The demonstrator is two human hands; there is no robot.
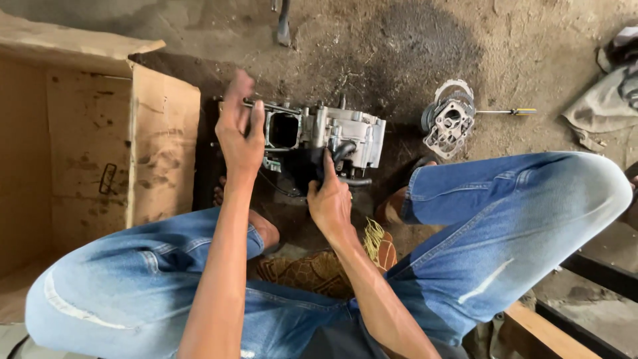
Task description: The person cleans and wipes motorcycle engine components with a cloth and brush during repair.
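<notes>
Head view: two hands on a metal engine block (332,136)
Left hand (240,129) grips its end tight; right hand (329,199) holds its dark underside; cardboard box (100,153) beside.

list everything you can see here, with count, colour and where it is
engine block: 1, silver-grey, on the dirt floor between the feet
metal cover with gaskets: 1 stack, silver, right of the engine
screwdriver: 1, yellow-tipped handle, beside the cover
cardboard box: 1, brown, left, open
rag: 1, grey, far right
patterned cloth: 1, brown, under the person
left hand: on the engine's left end
right hand: at the engine's dark front part
</notes>
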